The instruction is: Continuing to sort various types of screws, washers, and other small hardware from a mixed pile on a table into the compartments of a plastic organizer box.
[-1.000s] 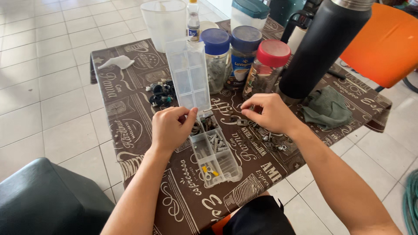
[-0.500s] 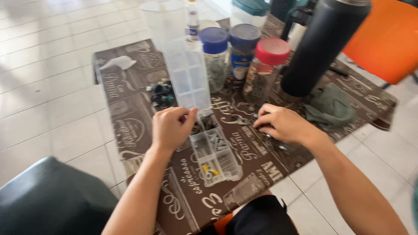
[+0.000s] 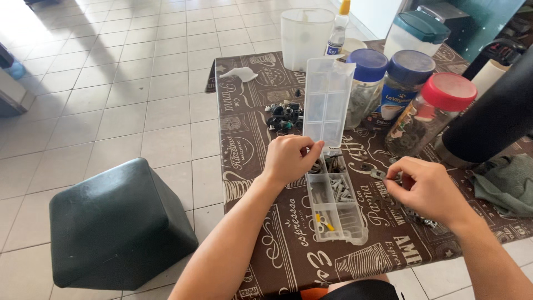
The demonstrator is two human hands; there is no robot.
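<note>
A clear plastic compartment box [image 3: 335,205] lies open on the brown printed tablecloth [image 3: 261,139], its lid [image 3: 326,108] standing upright. Small grey and yellow parts fill its compartments. My left hand [image 3: 288,158] rests at the box's left edge near the hinge, fingers curled with the tips over a compartment. My right hand [image 3: 427,189] is to the right of the box, pinching a small metal piece [image 3: 378,175] between thumb and fingers. More small metal pieces [image 3: 419,218] lie on the cloth beneath that hand.
Behind the box stand two blue-lidded jars [image 3: 366,83], a red-lidded jar [image 3: 427,114], a translucent jug [image 3: 305,36], a glue bottle [image 3: 338,30] and a black flask [image 3: 494,116]. Dark parts [image 3: 283,115] lie left of the lid. A green cloth [image 3: 508,183] lies right, a dark green stool [image 3: 114,222] left.
My right hand has moved down and to the right, away from the box, and now pinches a small metal piece. My left hand has stayed at the box.
</note>
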